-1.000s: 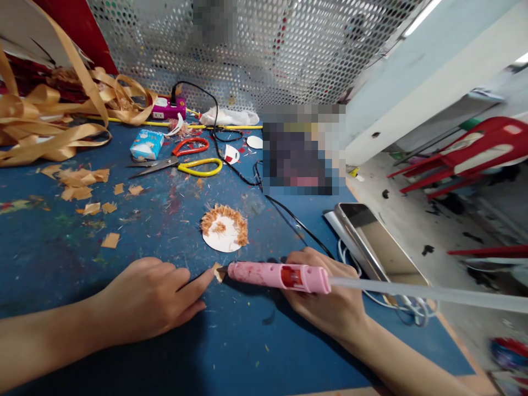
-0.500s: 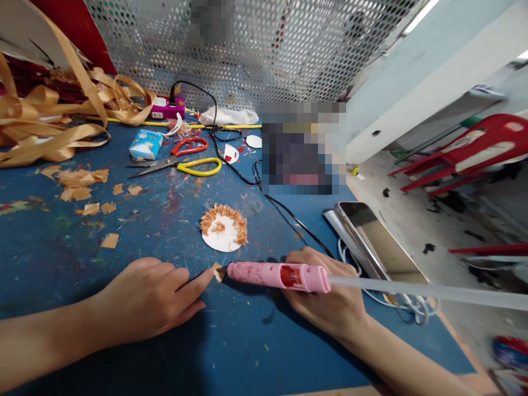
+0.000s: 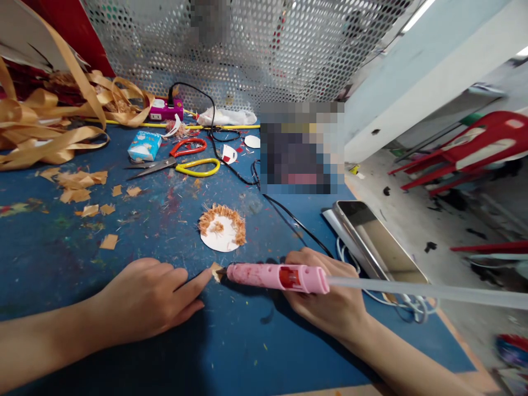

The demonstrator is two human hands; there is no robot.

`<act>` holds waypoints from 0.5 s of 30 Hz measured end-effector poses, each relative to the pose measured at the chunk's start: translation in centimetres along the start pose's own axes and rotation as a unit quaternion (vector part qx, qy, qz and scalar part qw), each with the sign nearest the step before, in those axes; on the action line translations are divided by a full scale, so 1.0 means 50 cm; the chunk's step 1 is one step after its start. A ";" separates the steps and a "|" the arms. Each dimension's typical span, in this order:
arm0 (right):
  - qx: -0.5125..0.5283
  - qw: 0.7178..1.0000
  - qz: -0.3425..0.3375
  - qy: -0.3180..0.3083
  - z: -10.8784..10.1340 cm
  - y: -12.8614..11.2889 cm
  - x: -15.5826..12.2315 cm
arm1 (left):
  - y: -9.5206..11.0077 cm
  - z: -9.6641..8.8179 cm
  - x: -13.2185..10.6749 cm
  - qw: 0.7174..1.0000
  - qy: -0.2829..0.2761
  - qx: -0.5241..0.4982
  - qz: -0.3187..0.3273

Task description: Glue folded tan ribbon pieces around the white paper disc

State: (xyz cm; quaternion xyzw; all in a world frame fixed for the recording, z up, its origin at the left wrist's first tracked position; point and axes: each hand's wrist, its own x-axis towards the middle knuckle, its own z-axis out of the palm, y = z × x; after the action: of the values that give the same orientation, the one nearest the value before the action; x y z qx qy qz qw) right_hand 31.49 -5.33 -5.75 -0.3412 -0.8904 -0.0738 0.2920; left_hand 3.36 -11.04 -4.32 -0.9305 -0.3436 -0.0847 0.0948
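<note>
My right hand [image 3: 330, 300] is closed around a pink glue gun [image 3: 256, 275] with a long clear glue stick [image 3: 412, 289] trailing from its back. The gun's dark nozzle points left and meets a small tan ribbon piece [image 3: 216, 271] on the blue table. On that same piece rests the index fingertip of my left hand [image 3: 152, 294], whose other fingers are curled in. Just beyond lies a white paper disc [image 3: 218, 240], with frilly tan ribbon bits along its upper edge and a tuft near its middle.
Cut ribbon squares [image 3: 76, 181] lie to the left, below a heap of ribbon [image 3: 37, 110]. Scissors [image 3: 193, 157], a blue packet [image 3: 144, 146] and a purple power socket [image 3: 167, 109] are at the back. A black cord [image 3: 292, 218] crosses the table. To the right is a phone [image 3: 377, 239].
Both hands, the glue gun and the ribbon piece keep practically the same positions. The view has shifted very slightly.
</note>
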 end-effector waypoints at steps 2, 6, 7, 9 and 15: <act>0.001 1.000 0.000 0.002 -0.001 0.000 0.000 | 0.000 -0.002 0.001 1.000 -0.002 0.002 0.001; 0.001 1.000 -0.001 0.004 -0.004 0.000 0.001 | -0.001 -0.005 -0.001 1.000 -0.017 0.002 0.000; 0.001 1.000 -0.002 0.004 -0.004 0.000 0.002 | -0.001 -0.005 -0.001 1.000 -0.017 0.004 0.001; 0.002 1.000 -0.003 0.003 -0.005 0.000 0.002 | -0.001 -0.005 -0.002 1.000 -0.013 0.008 0.003; 0.007 1.000 -0.003 0.010 -0.006 0.000 0.003 | -0.002 -0.003 0.000 1.000 -0.006 0.014 0.002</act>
State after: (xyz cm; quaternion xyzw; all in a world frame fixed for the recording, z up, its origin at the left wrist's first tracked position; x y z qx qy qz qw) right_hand 31.54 -5.37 -5.41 -0.3355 -0.8890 -0.0715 0.3032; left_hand 3.29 -10.97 -4.17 -0.9304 -0.3431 -0.0739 0.1059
